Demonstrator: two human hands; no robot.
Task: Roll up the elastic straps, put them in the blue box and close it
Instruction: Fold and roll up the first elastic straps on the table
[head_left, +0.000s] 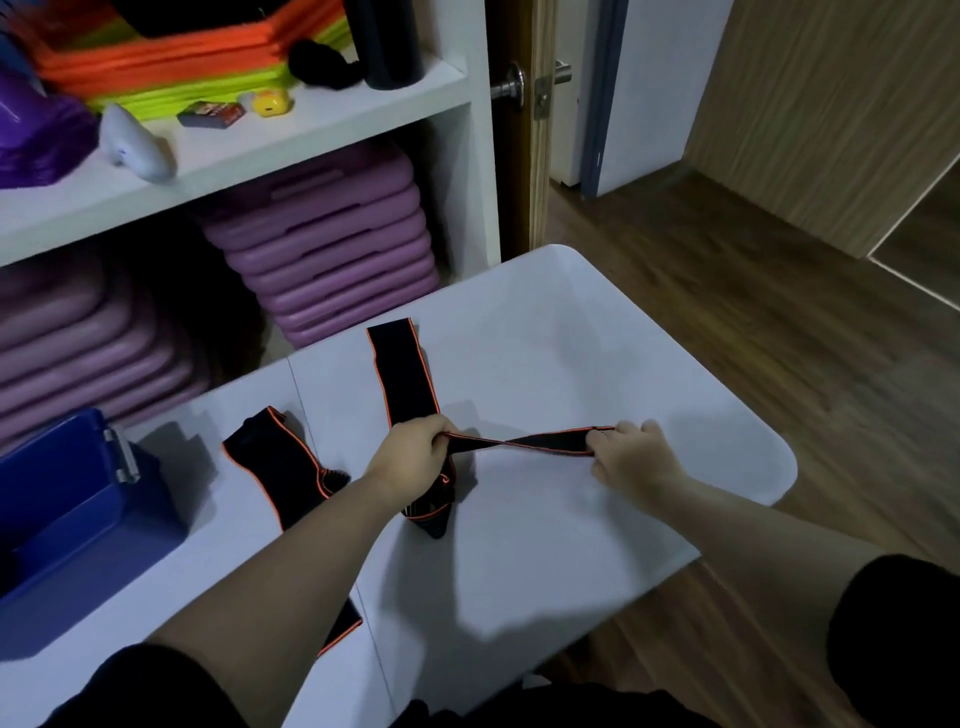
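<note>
While both hands pinch it, left hand (410, 449) and right hand (631, 457) stretch one strap (524, 443) sideways between them; blue box (78, 519) open, far left, nearer left hand.

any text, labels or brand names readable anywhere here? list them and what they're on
None can be read.
Small red and dark box on the shelf: printed front, too blurred to read.
White device beside it: a tiny blue mark, too small to tell.
Yellow item: a dark spot, not legible.
Black straps with orange edging, blue box, white table: no lettering visible.
</note>
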